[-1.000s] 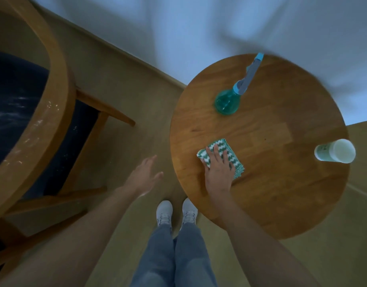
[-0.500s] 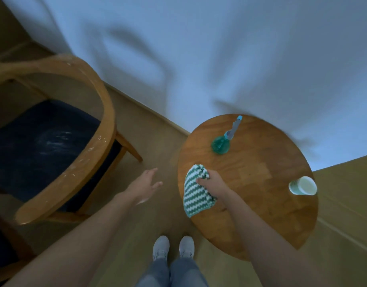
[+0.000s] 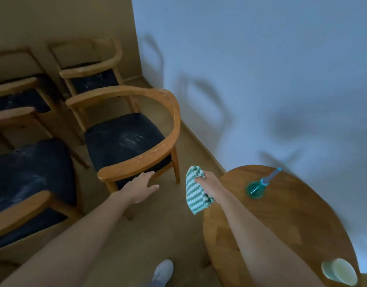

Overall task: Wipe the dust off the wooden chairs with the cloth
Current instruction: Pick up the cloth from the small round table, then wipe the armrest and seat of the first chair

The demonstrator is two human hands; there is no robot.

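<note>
A: What room is this, and what surfaces does it have?

B: Seen from above, a tan floor (image 3: 157, 235) meets a pale blue-white wall (image 3: 261, 79); at the lower right stands a round wooden table (image 3: 292, 224) of smooth jointed boards, bearing a teal spray bottle (image 3: 259, 187) and a pale cup (image 3: 338, 273).

A: Where is the cloth?

B: The cloth (image 3: 194, 193) hangs in the air over the floor, between the table's edge and the nearest chair (image 3: 174, 121); it looks knitted, with green and white zigzag stripes; the right hand (image 3: 207, 182) grips its bunched top with curled fingers.

A: And the chairs?

B: 4 show, each with a curved honey-coloured rail and a dark padded seat (image 3: 124, 137) streaked with whitish dust; pale flecks mark the nearest rail; the left hand (image 3: 140, 188) reaches just below that rail's end, fingers straight and loosely together, thumb apart; I cannot tell whether it touches.
</note>
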